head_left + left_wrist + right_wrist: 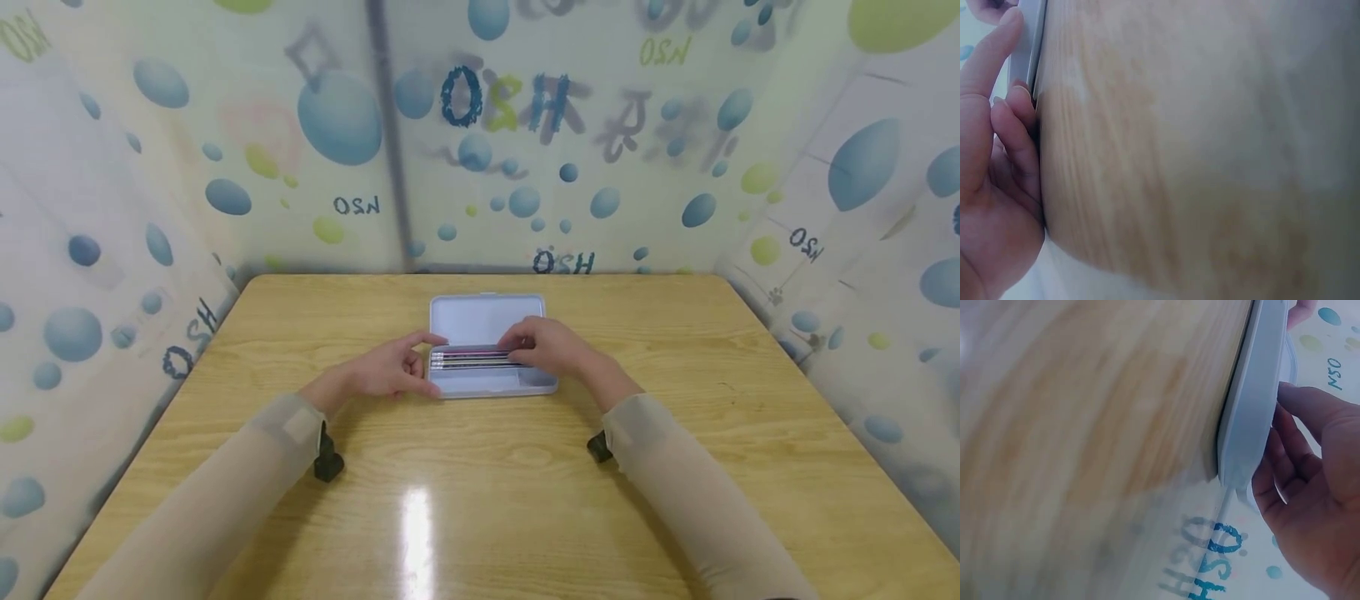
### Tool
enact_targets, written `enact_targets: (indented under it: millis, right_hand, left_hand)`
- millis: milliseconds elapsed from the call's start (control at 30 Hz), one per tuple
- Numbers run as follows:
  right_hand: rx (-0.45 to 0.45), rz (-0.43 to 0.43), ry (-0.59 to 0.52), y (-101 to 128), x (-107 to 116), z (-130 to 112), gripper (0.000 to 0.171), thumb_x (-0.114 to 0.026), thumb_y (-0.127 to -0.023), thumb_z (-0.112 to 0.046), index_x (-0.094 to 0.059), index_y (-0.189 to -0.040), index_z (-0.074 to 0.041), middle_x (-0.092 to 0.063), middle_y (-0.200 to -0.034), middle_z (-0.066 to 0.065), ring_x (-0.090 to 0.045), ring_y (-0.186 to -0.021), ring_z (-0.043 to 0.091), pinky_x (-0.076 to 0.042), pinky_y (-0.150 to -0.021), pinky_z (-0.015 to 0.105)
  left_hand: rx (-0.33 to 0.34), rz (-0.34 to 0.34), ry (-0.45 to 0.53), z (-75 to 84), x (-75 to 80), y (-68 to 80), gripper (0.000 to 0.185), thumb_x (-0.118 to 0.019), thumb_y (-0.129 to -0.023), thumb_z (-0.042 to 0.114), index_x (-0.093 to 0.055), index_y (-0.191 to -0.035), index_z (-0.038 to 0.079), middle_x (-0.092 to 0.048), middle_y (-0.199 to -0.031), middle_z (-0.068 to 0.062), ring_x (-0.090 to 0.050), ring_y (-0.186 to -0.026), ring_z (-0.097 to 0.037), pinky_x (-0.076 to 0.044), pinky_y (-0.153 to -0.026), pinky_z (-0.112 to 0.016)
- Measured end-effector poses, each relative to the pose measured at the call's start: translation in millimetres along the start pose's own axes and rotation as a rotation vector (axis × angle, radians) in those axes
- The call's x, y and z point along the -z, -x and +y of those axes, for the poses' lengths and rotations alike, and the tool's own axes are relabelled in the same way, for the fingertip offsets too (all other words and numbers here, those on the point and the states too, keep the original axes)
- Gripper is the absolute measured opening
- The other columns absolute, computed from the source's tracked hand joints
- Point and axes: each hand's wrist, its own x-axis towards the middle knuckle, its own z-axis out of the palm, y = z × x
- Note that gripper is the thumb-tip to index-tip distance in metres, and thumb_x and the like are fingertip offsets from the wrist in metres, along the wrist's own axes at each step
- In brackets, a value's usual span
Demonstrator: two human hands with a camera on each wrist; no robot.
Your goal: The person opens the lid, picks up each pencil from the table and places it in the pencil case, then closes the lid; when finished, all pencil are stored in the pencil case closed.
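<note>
An open pale lavender pencil case (472, 383) lies on the table, its lid (476, 319) tipped back. Several slim pencils (472, 360), one pinkish-purple, lie side by side in its long upper section. My left hand (386, 367) holds the case at its left end, thumb on the front corner and index finger on the rear side. In the left wrist view, its other fingers (1016, 131) are curled beside the case. My right hand (551, 346) reaches in from the right and pinches the pencils near their right ends; its fingertips are partly hidden in both views.
The wooden table (645, 325) extends on all sides of the case. A patterned curtain (480, 200) encloses the back and both sides. Dark wrist mounts (327, 458) hang under both sleeves.
</note>
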Motion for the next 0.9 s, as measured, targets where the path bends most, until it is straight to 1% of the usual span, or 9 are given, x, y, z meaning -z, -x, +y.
enact_targets:
  millis: [133, 233, 333, 500, 600, 667, 767, 800, 900]
  right_hand:
    - [-0.003, 0.026, -0.007, 9, 6, 9, 0.022, -0.072, -0.107, -0.019, -0.079, -0.128, -0.018, -0.075, -0.129, 0.003, -0.066, -0.117, 0.022, -0.055, -0.106, 0.047]
    - [-0.022, 0.044, -0.029, 18, 12, 17, 0.022, -0.072, -0.107, -0.019, -0.080, -0.128, -0.017, -0.075, -0.126, 0.003, -0.065, -0.113, 0.023, -0.055, -0.101, 0.045]
    - [-0.059, 0.076, -0.053, 29, 19, 25, 0.022, -0.071, -0.107, -0.019, -0.080, -0.127, -0.016, -0.075, -0.121, 0.004, -0.064, -0.111, 0.025, -0.055, -0.098, 0.045]
    - [-0.103, 0.126, -0.066, 41, 28, 41, 0.023, -0.070, -0.108, -0.020, -0.080, -0.129, -0.016, -0.074, -0.121, 0.007, -0.064, -0.112, 0.028, -0.054, -0.100, 0.047]
    - [-0.117, 0.128, -0.073, 43, 30, 49, 0.025, -0.069, -0.109, -0.022, -0.079, -0.132, -0.016, -0.074, -0.123, 0.008, -0.063, -0.113, 0.029, -0.054, -0.100, 0.047]
    - [-0.128, 0.132, -0.074, 44, 32, 53, 0.026, -0.069, -0.109, -0.022, -0.078, -0.133, -0.015, -0.074, -0.124, 0.009, -0.063, -0.113, 0.029, -0.054, -0.101, 0.048]
    - [-0.140, 0.143, -0.078, 46, 37, 56, 0.028, -0.068, -0.110, -0.023, -0.077, -0.135, -0.014, -0.073, -0.126, 0.011, -0.063, -0.115, 0.030, -0.053, -0.102, 0.050]
    - [-0.154, 0.146, -0.088, 47, 39, 57, 0.029, -0.068, -0.110, -0.024, -0.076, -0.136, -0.014, -0.073, -0.127, 0.011, -0.063, -0.116, 0.031, -0.053, -0.103, 0.050]
    - [-0.173, 0.157, -0.111, 46, 43, 62, 0.032, -0.066, -0.111, -0.027, -0.074, -0.140, -0.014, -0.071, -0.131, 0.012, -0.062, -0.117, 0.031, -0.053, -0.101, 0.048]
  left_hand:
    - [0.012, 0.010, -0.015, 0.4, 0.4, 1.7, 0.090, -0.090, -0.094, 0.034, -0.038, -0.167, 0.028, -0.061, -0.088, -0.004, -0.052, -0.069, -0.019, -0.046, -0.059, -0.027]
    - [0.020, 0.009, -0.031, 1.9, 0.5, 3.6, 0.092, -0.090, -0.094, 0.034, -0.037, -0.168, 0.027, -0.062, -0.089, -0.004, -0.054, -0.070, -0.020, -0.048, -0.060, -0.027]
    - [0.019, 0.003, -0.035, 4.2, 0.0, 4.3, 0.092, -0.090, -0.094, 0.034, -0.037, -0.169, 0.027, -0.062, -0.090, -0.004, -0.055, -0.072, -0.020, -0.050, -0.060, -0.028]
    - [0.027, 0.001, -0.043, 7.2, 0.5, 5.1, 0.095, -0.090, -0.094, 0.037, -0.035, -0.170, 0.027, -0.064, -0.092, -0.005, -0.057, -0.072, -0.020, -0.052, -0.062, -0.029]
    - [0.036, 0.000, -0.037, 7.5, 2.0, 7.0, 0.098, -0.089, -0.095, 0.039, -0.031, -0.172, 0.026, -0.066, -0.093, -0.006, -0.059, -0.071, -0.020, -0.053, -0.063, -0.031]
    - [0.036, 0.006, -0.026, 7.6, 3.9, 7.9, 0.095, -0.086, -0.097, 0.040, -0.030, -0.173, 0.027, -0.068, -0.093, -0.007, -0.063, -0.071, -0.021, -0.055, -0.064, -0.033]
    - [0.005, 0.049, -0.004, 6.9, 8.8, 8.2, 0.085, -0.081, -0.102, 0.039, -0.035, -0.171, 0.025, -0.072, -0.096, -0.010, -0.069, -0.070, -0.024, -0.059, -0.064, -0.036]
    - [0.002, 0.079, 0.002, 6.7, 10.6, 8.3, 0.081, -0.080, -0.103, 0.039, -0.038, -0.170, 0.025, -0.072, -0.097, -0.011, -0.070, -0.069, -0.025, -0.060, -0.064, -0.036]
    - [-0.021, 0.176, 0.032, 5.0, 14.9, 7.4, 0.071, -0.077, -0.105, 0.036, -0.046, -0.167, 0.019, -0.074, -0.101, -0.016, -0.071, -0.068, -0.026, -0.060, -0.063, -0.037]
